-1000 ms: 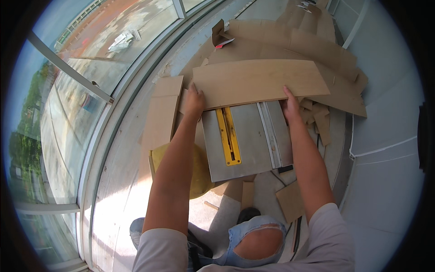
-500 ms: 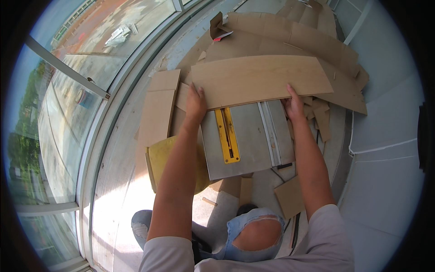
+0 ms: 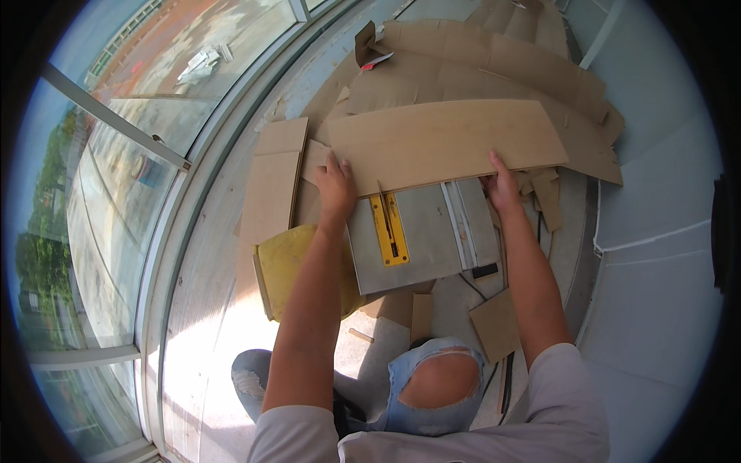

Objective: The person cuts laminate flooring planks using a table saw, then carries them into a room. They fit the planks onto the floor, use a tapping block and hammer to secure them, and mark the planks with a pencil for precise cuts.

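Gripping one wooden board [image 3: 448,139] in two hands, well apart: clamping the near left corner with the left hand [image 3: 336,187], pinching the near edge toward the right end with the right hand [image 3: 505,187]. Resting it across the far part of one metal saw table [image 3: 424,247], over the far end of one yellow slotted insert [image 3: 398,251]. Observing one thin dark line [image 3: 379,186] at its near edge; slit or blade, cannot tell. Noting one rounded yellow object [image 3: 280,266] at left, one red-and-white scrap [image 3: 376,62] on cardboard [image 3: 440,73], any print too small to read.
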A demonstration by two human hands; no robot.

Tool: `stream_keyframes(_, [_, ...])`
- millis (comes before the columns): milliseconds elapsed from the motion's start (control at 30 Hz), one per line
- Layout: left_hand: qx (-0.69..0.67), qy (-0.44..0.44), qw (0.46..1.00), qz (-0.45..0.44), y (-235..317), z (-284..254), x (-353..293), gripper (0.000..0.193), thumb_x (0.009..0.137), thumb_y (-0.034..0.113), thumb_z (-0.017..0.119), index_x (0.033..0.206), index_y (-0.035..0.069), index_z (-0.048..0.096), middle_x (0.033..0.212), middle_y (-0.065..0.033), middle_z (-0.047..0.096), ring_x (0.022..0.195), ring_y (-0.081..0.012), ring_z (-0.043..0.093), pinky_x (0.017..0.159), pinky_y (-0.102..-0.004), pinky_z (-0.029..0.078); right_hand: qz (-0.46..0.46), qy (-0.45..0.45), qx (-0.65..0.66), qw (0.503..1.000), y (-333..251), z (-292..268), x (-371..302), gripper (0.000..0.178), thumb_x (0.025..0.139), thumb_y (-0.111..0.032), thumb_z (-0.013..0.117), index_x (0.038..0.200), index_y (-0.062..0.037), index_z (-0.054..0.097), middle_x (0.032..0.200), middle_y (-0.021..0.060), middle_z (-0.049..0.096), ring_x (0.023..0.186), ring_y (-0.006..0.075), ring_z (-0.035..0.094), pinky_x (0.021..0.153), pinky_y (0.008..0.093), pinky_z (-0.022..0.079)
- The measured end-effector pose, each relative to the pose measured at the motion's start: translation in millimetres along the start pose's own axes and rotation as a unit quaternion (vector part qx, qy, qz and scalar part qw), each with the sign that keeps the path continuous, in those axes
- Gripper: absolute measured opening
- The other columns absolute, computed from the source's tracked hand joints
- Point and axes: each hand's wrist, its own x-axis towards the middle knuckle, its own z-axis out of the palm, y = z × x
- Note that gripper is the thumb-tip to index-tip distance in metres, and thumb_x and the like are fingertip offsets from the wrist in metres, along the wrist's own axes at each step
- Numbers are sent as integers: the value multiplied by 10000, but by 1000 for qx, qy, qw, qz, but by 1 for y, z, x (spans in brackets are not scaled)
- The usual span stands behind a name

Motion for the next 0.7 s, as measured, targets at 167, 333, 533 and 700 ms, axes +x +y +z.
stream_keyframes(167, [-1, 1, 1000, 9, -1, -6, -18, 504, 1007, 236, 530, 1433, -22, 454, 1072, -305, 532, 1002, -476, 510, 936, -536, 407, -13, 12, 5, 1000, 3, -5, -19, 413, 925, -304, 737, 1274, -132, 602, 1194, 9, 668, 1056, 164, 651, 822, 341, 557])
stream_keyframes(333, [-1, 8, 1000, 14, 2, -11, -38, 495, 1007, 227, 534, 1428, -21, 454, 1080, -303, 531, 988, -472, 509, 926, -535, 407, -7, 4, -6, 1000, -1, -12, -40, 422, 925, -297, 736, 1286, -130, 596, 1202, 13, 665, 1068, 168, 647, 838, 346, 557])
stream_keyframes(533, [-8, -17, 1000, -7, 16, -24, -62, 487, 1019, 208, 522, 1439, -22, 435, 1109, -298, 518, 1019, -461, 499, 941, -527, 407, -5, 12, -2, 1000, -3, -18, -65, 405, 936, -274, 722, 1288, -126, 588, 1193, 13, 660, 1051, 166, 652, 830, 342, 563])
stream_keyframes(700, [-6, -28, 999, -19, 17, -32, -80, 480, 1023, 206, 514, 1441, -15, 429, 1130, -285, 498, 1062, -456, 486, 965, -519, 400, 5, 11, 0, 1000, -5, -21, -83, 410, 939, -261, 717, 1298, -120, 577, 1192, 19, 654, 1040, 161, 656, 795, 327, 579])
